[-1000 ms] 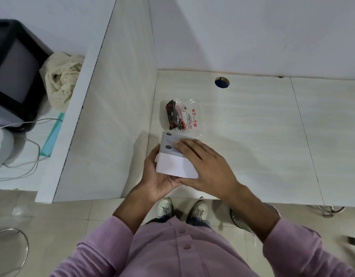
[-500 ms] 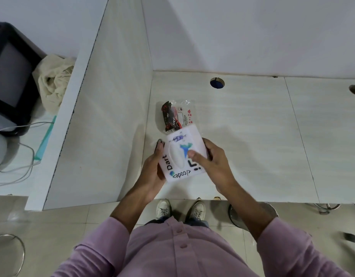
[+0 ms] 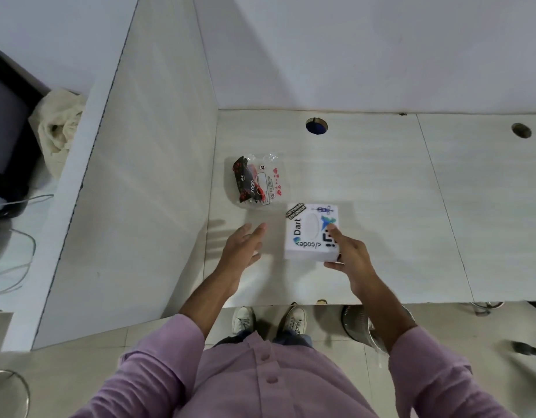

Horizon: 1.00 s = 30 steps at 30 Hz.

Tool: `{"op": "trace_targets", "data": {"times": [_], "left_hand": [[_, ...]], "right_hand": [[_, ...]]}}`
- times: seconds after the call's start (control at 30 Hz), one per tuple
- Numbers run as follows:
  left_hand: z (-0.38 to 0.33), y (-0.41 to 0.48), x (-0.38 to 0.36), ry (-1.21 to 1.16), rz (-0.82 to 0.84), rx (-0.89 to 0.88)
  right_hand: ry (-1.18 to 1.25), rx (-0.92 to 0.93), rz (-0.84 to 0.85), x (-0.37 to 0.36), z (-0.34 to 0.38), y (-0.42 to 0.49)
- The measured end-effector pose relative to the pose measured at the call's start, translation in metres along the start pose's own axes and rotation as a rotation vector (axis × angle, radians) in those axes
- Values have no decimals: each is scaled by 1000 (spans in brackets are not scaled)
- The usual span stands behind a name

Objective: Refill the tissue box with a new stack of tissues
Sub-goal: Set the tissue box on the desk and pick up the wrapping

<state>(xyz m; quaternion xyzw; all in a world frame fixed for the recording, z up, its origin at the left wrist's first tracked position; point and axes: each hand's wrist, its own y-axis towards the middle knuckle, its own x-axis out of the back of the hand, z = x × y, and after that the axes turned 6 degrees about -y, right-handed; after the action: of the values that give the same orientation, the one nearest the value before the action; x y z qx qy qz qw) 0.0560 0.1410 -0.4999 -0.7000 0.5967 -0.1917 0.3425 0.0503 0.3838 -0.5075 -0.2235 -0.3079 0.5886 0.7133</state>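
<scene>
A white tissue box (image 3: pixel 309 233) with stickers and an oval slot on top rests on the pale desk (image 3: pixel 381 206), slot side up. My right hand (image 3: pixel 348 251) grips its near right corner, index finger on top and thumb at the front edge. My left hand (image 3: pixel 244 245) hovers open to the left of the box, fingers spread, holding nothing. A clear plastic tissue packet (image 3: pixel 257 182) with black and red print lies on the desk beyond my left hand, close to the side partition.
A tall white partition (image 3: pixel 134 191) walls off the desk's left side. Two cable holes (image 3: pixel 316 126) (image 3: pixel 521 130) sit near the back wall. A wire waste bin (image 3: pixel 360 318) stands below the desk's front edge, next to my shoes.
The box has turned slot side up and moved to the right, down onto the desk. My left hand has let go of it and opened; my right hand still holds the box.
</scene>
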Motion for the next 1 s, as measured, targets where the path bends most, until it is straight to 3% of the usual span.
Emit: {"op": "trace_targets", "data": {"times": [0.17, 0.3, 0.47, 0.67, 0.77, 0.83, 0.93, 1.0], "left_hand": [[-2, 12, -4, -57, -2, -28], [-14, 31, -12, 22, -82, -129], [-29, 62, -24, 187, -163, -259], [-37, 99, -28, 499, -204, -218], [-40, 107, -25, 494, -223, -207], [-38, 112, -20, 436, -262, -222], [-31, 119, -12, 350, -312, -287], [-43, 88, -23, 315, -329, -319]], "right_hand": [[-80, -31, -34, 23, 2, 36], [-122, -31, -25, 30, 6, 53], [-307, 24, -159, 27, 4, 61], [-654, 104, -257, 28, 7, 64], [-641, 212, -343, 31, 17, 55], [-625, 258, -306, 33, 22, 55], [-756, 219, -83, 30, 20, 54], [-755, 210, -28, 24, 14, 56]]}}
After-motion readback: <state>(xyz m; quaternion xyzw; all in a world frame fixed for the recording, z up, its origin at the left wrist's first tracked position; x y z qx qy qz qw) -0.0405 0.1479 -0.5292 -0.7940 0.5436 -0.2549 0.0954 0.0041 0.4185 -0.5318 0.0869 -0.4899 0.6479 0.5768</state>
